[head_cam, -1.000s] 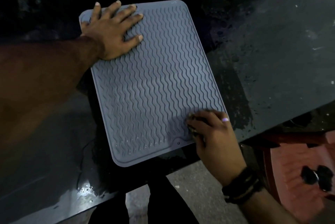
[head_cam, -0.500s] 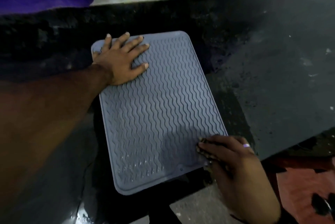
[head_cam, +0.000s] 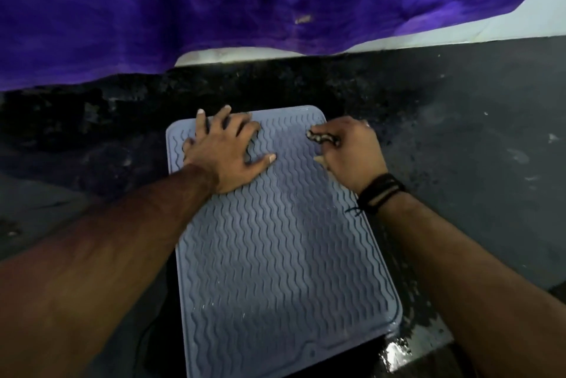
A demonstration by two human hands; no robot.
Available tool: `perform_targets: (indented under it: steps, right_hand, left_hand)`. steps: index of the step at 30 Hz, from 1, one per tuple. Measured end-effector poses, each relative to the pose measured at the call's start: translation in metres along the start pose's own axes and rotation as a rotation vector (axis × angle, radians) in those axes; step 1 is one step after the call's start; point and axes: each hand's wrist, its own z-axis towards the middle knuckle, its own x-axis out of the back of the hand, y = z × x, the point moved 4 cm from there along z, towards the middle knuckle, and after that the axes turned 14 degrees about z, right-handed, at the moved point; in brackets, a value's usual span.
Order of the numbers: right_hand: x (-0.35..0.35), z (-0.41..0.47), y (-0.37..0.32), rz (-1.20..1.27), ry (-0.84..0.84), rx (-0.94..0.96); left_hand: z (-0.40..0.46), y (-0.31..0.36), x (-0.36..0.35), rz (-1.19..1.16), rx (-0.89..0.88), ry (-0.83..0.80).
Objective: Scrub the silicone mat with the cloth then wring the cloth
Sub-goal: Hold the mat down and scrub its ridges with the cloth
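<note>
I see a grey silicone mat (head_cam: 275, 239) lying at frame centre on a wet dark counter (head_cam: 474, 163). My left hand (head_cam: 226, 154) presses flat, fingers spread, upper left. My right hand (head_cam: 352, 151) pinches a small dark cloth (head_cam: 321, 138) at the mat's upper right. Scrubbing looks underway; wringing remains.

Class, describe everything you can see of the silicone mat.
The silicone mat is grey-blue, rectangular with rounded corners, a raised rim and wavy ridges. It lies flat on the dark wet counter, its near edge overhanging. The left hand presses its far left corner; the right hand rubs a dark cloth near the far right corner.
</note>
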Motion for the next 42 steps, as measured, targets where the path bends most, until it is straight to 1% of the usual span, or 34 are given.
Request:
perform_targets:
  steps: [3,5,7,9,10,14,16,18,21,26,31,33,37,39,42]
  right_hand:
    - [-0.016,0.037,0.004,-0.175,0.001,0.076]
    - [-0.027,0.056,0.006,-0.201,-0.023,0.094]
    - [-0.040,0.070,0.009,-0.195,-0.108,0.078]
    - [-0.050,0.073,0.013,-0.263,-0.200,0.060]
    - [-0.052,0.071,0.014,-0.290,-0.213,0.063]
    - [-0.047,0.059,0.015,-0.293,-0.167,0.098]
    - [-0.045,0.054,0.017,-0.305,-0.180,0.097]
    - [-0.043,0.057,0.017,-0.312,-0.185,0.088]
    - [-0.046,0.068,0.011,-0.293,-0.141,0.096]
    - [-0.055,0.068,0.006,-0.316,-0.171,0.038]
    - [-0.039,0.045,0.007,-0.284,-0.139,0.063]
    - [-0.039,0.052,0.006,-0.297,-0.155,0.053]
    - [-0.049,0.068,0.002,-0.314,-0.164,0.100]
    - [-0.053,0.067,0.004,-0.332,-0.181,0.065]
    - [-0.046,0.051,0.008,-0.319,-0.150,0.058]
  left_hand:
    - [0.003,0.001,-0.003,0.027,-0.063,-0.014]
    - [0.005,0.002,-0.005,0.031,-0.088,-0.061]
    - [0.007,0.001,-0.006,0.016,-0.072,-0.112]
    - [0.007,0.001,-0.006,0.010,-0.064,-0.134]
    - [0.007,0.002,-0.006,0.010,-0.066,-0.138]
    - [0.006,0.003,-0.003,0.004,-0.074,-0.143]
    - [0.005,0.003,-0.002,0.002,-0.081,-0.140]
    - [0.005,0.003,-0.002,0.001,-0.081,-0.138]
    - [0.005,0.003,-0.003,0.000,-0.083,-0.139]
    - [0.007,0.003,-0.006,-0.007,-0.071,-0.136]
    - [0.009,0.001,-0.010,-0.012,-0.067,-0.122]
    - [0.009,0.000,-0.011,-0.016,-0.071,-0.117]
    - [0.009,0.000,-0.011,-0.015,-0.073,-0.118]
    - [0.009,0.000,-0.011,-0.013,-0.071,-0.121]
    - [0.009,0.000,-0.011,-0.018,-0.076,-0.117]
